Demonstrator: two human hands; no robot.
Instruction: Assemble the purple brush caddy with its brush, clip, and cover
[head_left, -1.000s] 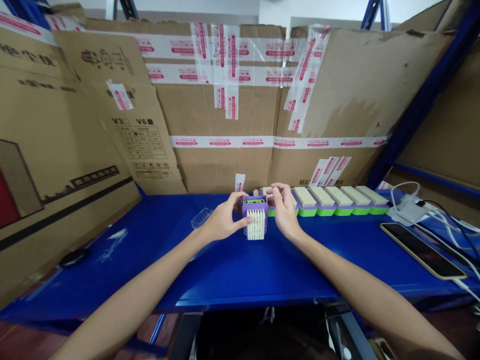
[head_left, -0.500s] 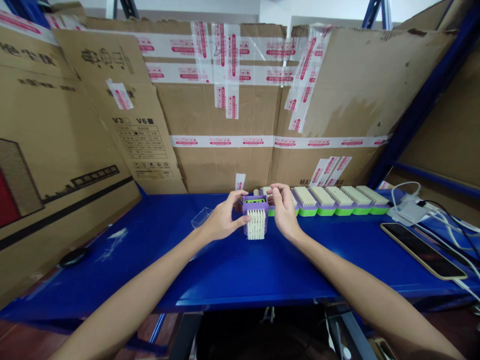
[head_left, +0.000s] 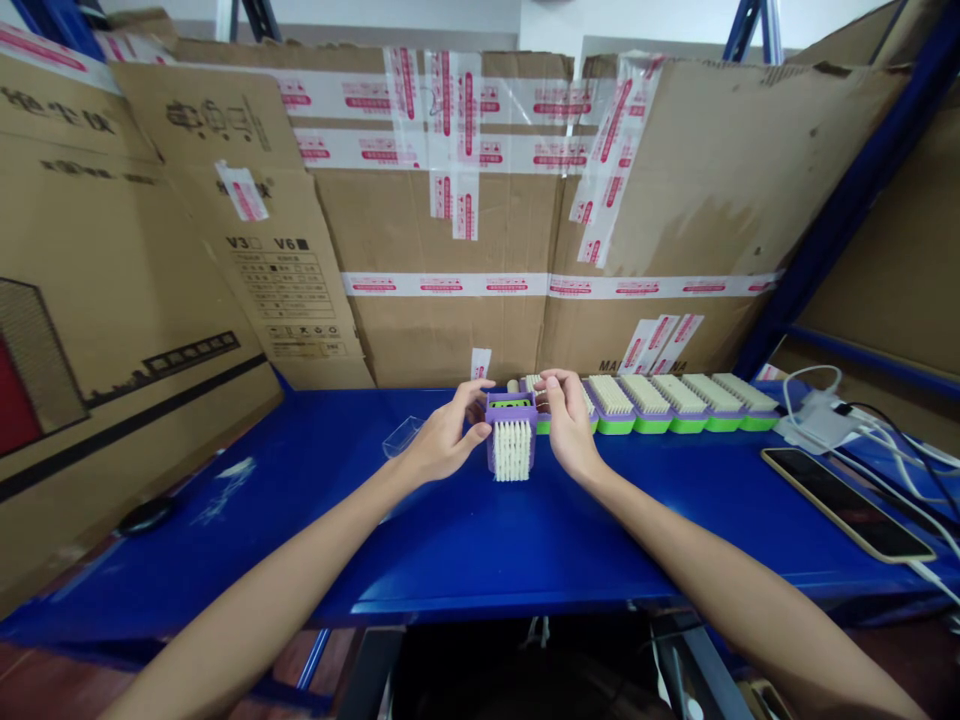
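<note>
A purple scrubbing brush (head_left: 511, 450) with cream bristles stands on edge on the blue table, bristles towards me and a green part showing on top. Along its left side is my left hand (head_left: 448, 435), fingers apart and curved, thumb tip close to the purple rim; I cannot tell if it touches. My right hand (head_left: 574, 425) curves at the other side with a small gap to the brush, its fingertips partly hidden. Behind it runs a row of similar brushes (head_left: 611, 400) with green and purple bodies, bristles up.
A clear plastic box (head_left: 401, 437) lies left of my left hand. On the right are a phone (head_left: 847, 503) and a white power strip (head_left: 817, 422) with cables. Taped cardboard (head_left: 450, 330) walls the back, and a black round object (head_left: 146, 515) lies at left.
My left thumb has come off the bristles and shifted left to the brush's edge. The brush and my right hand stay about where they were.
</note>
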